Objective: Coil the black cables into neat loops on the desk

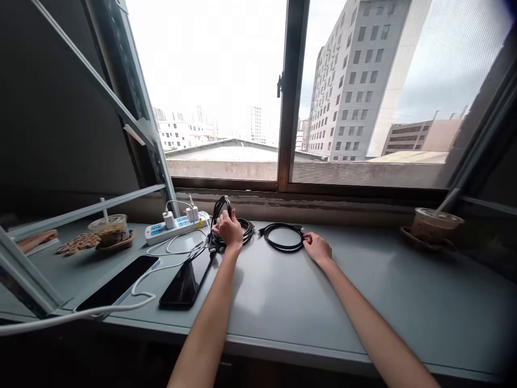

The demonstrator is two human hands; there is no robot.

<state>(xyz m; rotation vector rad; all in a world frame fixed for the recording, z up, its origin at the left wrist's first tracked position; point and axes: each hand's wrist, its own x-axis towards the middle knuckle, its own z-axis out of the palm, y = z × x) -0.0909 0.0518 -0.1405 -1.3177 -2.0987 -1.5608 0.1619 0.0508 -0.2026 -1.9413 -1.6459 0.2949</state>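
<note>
My left hand [228, 230] is closed round a bundle of black cable [226, 215], lifting its loops up off the grey table [363, 302]. My right hand [318, 248] rests on the table with its fingertips pinching the right edge of a second coiled black cable [283, 237], which lies flat. The two coils sit side by side near the window sill.
A white and blue power strip [173, 226] with white chargers sits left of the coils. Two dark phones [183, 283] [117, 290] lie on white cables at the front left. Iced drinks stand at the far left [109, 229] and far right [434, 223]. Another person's hand [36, 240] shows at the left edge.
</note>
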